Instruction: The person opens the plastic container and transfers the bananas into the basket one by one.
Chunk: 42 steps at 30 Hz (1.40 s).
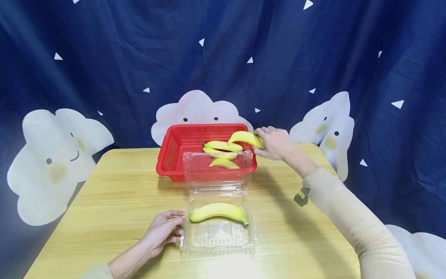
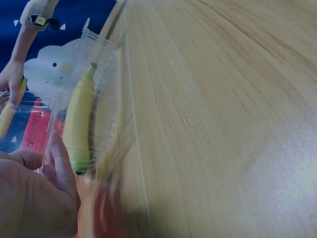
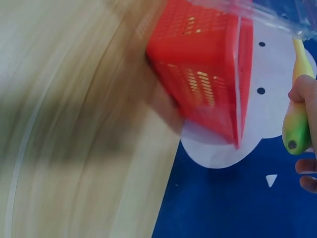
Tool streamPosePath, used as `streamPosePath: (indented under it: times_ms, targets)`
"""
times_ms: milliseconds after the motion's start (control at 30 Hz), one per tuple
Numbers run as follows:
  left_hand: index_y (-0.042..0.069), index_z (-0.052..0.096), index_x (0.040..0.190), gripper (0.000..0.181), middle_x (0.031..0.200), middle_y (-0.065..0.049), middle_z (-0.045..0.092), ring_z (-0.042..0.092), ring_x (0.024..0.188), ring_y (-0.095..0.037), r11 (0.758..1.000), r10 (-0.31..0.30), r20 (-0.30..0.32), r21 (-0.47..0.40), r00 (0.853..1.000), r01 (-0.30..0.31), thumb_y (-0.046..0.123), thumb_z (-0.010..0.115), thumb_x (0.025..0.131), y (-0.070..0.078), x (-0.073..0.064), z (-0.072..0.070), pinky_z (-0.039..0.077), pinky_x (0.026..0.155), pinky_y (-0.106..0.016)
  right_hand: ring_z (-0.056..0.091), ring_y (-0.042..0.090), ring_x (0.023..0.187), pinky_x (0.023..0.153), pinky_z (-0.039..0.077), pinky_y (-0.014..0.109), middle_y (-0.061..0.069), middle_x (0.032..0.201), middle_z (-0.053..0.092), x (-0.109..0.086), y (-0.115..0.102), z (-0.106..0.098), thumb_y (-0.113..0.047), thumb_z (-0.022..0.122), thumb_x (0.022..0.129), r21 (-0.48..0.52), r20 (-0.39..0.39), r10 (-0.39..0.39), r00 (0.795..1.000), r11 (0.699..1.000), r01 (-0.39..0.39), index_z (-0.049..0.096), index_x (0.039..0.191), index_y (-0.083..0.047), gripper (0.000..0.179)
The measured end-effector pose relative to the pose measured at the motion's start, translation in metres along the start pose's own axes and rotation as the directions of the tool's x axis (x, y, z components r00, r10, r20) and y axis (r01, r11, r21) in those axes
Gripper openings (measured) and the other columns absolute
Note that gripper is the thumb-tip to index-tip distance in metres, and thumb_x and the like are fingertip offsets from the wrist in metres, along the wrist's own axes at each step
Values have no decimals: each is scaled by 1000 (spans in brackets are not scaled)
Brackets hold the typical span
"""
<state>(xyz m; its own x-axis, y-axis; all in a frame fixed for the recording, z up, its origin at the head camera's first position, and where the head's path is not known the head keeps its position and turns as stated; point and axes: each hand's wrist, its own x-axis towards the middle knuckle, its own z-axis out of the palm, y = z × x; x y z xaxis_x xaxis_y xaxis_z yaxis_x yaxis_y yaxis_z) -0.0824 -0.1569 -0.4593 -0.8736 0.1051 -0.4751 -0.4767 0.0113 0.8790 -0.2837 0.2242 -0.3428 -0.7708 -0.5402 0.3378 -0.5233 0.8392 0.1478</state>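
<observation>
My right hand (image 1: 273,142) grips a yellow banana (image 1: 244,136) above the right rim of a red basket (image 1: 170,170). In the right wrist view, the fingers of that hand lie around the banana (image 3: 295,124), its green end towards the camera. On the table in front of the basket stands a clear plastic clamshell box (image 1: 223,238), lid raised. One banana (image 1: 219,211) lies across its bottom half. My left hand (image 1: 163,232) touches the box's left side with its fingertips; the left wrist view shows fingers along the edge, close to the boxed banana (image 2: 79,124).
Several bananas (image 1: 223,145) lie in the basket, partly seen through the raised clear lid (image 1: 217,182). The wooden table (image 1: 132,186) ends just behind the basket. A dark blue curtain (image 1: 223,69) with white clouds hangs behind it.
</observation>
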Motion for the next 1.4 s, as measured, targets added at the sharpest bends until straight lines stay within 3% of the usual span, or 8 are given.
streamPosePath:
  times_ms: [400,567,967,1400]
  targets:
    - [-5,52,137,45,90,2,68,64,65,-6,1000,-3,16,2,1000,3,8,67,96,0,0,-1,61,57,-19,65,28,86,61,58,42,8,94,70,5,15,23,-46,70,91,8,-18,14,1000,1000,-14,66,122,-11,47]
    - [-5,51,138,46,90,2,67,64,64,-6,1000,-8,21,2,1000,8,8,67,96,-2,1,-1,62,57,-19,65,28,86,64,60,43,8,97,71,9,17,31,-47,68,92,11,10,44,999,999,-44,66,124,-11,48]
    - [-5,53,137,45,87,1,65,64,63,-6,1000,-10,5,-5,1000,10,8,67,96,-2,3,-1,61,56,-19,67,28,94,69,62,45,8,103,70,22,14,47,-51,67,93,52,83,102,991,993,-106,66,130,-12,54]
    - [-6,53,134,42,84,1,63,63,61,-5,1000,-8,-6,0,1000,8,7,66,96,-1,2,1,60,54,-18,70,29,99,73,65,50,7,107,71,27,1,61,-47,73,91,171,83,139,987,973,-152,67,128,-14,49]
